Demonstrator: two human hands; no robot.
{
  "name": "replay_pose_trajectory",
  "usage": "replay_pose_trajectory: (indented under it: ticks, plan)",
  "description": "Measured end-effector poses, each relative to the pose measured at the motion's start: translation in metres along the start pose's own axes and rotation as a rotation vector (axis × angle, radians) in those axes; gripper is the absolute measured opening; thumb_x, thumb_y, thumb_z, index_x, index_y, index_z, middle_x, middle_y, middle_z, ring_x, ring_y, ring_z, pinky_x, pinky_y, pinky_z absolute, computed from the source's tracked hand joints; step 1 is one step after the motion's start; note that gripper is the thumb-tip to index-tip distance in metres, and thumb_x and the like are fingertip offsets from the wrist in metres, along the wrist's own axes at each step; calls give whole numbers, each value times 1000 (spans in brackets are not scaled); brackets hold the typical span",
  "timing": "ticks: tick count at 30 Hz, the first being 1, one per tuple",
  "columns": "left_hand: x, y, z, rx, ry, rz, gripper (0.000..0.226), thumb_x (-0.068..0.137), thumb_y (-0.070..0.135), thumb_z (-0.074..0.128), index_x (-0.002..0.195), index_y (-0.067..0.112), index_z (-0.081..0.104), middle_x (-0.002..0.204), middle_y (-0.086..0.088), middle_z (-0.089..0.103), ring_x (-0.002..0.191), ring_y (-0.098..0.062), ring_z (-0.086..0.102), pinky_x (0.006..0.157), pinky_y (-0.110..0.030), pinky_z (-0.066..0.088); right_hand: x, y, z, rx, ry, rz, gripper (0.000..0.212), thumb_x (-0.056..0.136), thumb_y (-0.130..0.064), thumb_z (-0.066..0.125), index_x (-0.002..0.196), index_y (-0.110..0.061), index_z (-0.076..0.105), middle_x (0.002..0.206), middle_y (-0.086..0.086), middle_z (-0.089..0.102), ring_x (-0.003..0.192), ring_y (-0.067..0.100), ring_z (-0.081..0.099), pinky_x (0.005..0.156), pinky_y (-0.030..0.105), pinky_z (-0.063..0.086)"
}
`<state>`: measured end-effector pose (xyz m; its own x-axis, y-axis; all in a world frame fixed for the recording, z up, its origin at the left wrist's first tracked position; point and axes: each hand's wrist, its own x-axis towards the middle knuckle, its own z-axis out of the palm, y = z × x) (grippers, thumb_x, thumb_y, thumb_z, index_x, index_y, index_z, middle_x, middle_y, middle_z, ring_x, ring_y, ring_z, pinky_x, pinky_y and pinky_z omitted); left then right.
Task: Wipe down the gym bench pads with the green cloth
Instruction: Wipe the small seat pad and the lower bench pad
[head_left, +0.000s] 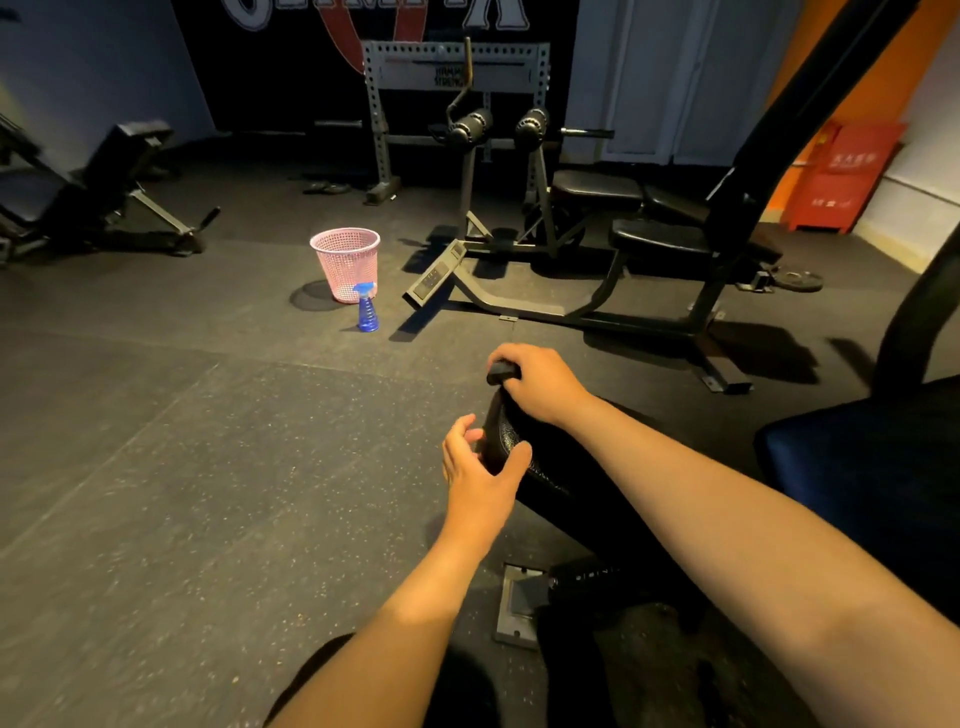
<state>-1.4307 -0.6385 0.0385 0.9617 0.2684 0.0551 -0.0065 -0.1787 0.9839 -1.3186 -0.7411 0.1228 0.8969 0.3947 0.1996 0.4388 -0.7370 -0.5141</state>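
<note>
Head cam, pretty dim gym, so bear with me. I'll use the pink plastic mesh basket (345, 262) on the dark speckled rubber floor (156, 467) as the landmark. A blue plastic spray bottle (368, 309) stands just in front of it, on the camera side.

Both hands are well in front of the basket and off to its right, on a black rounded leather pad (514, 428). The left hand (480, 478) straddles the pad's end, thumb across the top and fingers curled round the far side, slightly spread. It looks like a grip, though it's too dark to be sure the fingertips touch. The right hand (543, 384) sits a bit farther up, fingers wrapped tight together over a small black handle (501, 371) that sticks out above the pad.

Closer to the camera than the hands, a grey metal foot plate (519, 603) lies flat on the floor, and a dark blue padded seat (857, 467) fills the frame edge farthest right of the basket.

Right of the basket and a little behind it is a grey steel bench machine (519, 306) with black seat pads (597, 189). Straight behind the basket stands a perforated grey steel rack (457, 67). Left of the basket is a black adjustable bench (104, 171), and far right of it, against the wall, a red metal cabinet (841, 176).
</note>
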Motion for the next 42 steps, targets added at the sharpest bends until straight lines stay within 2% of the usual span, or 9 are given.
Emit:
replay_pose_trajectory:
  ticks: [6, 13, 16, 19, 25, 30, 34, 39, 42]
  plan:
    - [-2, 0, -2, -57, -69, -112, 93, 84, 48, 74, 153, 33, 14, 135, 5, 37, 118, -15, 50, 82, -22, 43, 5, -8, 5, -13, -28, 136, 21, 89, -14, 61, 106, -22, 51, 105, 5, 65, 96, 25, 60, 81, 37, 50]
    - [2, -5, -8, -43, -66, -167, 118, 79, 33, 83, 159, 27, -4, 158, -9, 29, 138, -27, 43, 104, -39, 45, -37, -44, 1, -53, -352, -135, 9, 82, -17, 65, 86, -26, 64, 79, -9, 66, 76, 7, 60, 69, 30, 49]
    - [4, -4, -11, -43, -91, -184, 128, 72, 41, 86, 158, 28, -7, 158, -7, 31, 140, -26, 42, 109, -45, 43, -38, -46, -2, -94, -432, -171, 12, 83, -16, 65, 86, -28, 65, 76, -10, 65, 75, 7, 60, 80, 31, 49]
    - [1, 0, -16, -67, -117, -187, 135, 61, 60, 85, 158, 31, -6, 137, 5, 47, 132, -22, 47, 108, -46, 44, -24, -36, -8, -52, -344, -103, 19, 84, -10, 62, 95, -25, 67, 90, -8, 67, 87, 9, 61, 81, 29, 47]
    - [-1, 5, -18, 15, -118, -159, 123, 72, 56, 82, 159, 28, -1, 110, 24, 48, 130, -22, 43, 109, -47, 40, 2, -27, 12, -50, -2, 183, 21, 85, -6, 58, 97, -21, 63, 97, 4, 67, 92, 24, 61, 79, 37, 52]
    - [11, -2, -18, 86, -123, -174, 117, 57, 66, 76, 152, 47, 10, 150, 1, 39, 142, -26, 34, 112, -53, 38, -17, -41, 22, -53, -152, 36, 11, 82, -17, 63, 89, -24, 68, 87, -5, 68, 85, 15, 63, 76, 36, 55]
    - [13, 15, -21, 213, -180, -98, 106, 75, 54, 74, 157, 34, 11, 145, 0, 37, 140, -23, 24, 115, -47, 31, -27, -20, 19, 66, -25, -42, 24, 81, -6, 59, 91, -27, 62, 91, -7, 65, 89, 12, 59, 87, 33, 50]
    - [27, 32, -17, 348, -179, 32, 82, 93, 44, 63, 159, 23, 18, 159, 1, 25, 147, -20, 10, 119, -42, 20, -26, 11, 6, 265, 231, 166, 27, 86, 2, 52, 96, -21, 63, 101, -2, 64, 93, 13, 58, 72, 19, 41]
    - [39, 41, -9, 437, -226, 63, 68, 99, 40, 55, 157, 19, 27, 151, -4, 34, 142, -21, 19, 116, -35, 21, -37, 50, 4, 278, 319, 390, 34, 84, 8, 50, 98, -20, 65, 107, 3, 64, 100, 19, 57, 80, 25, 40]
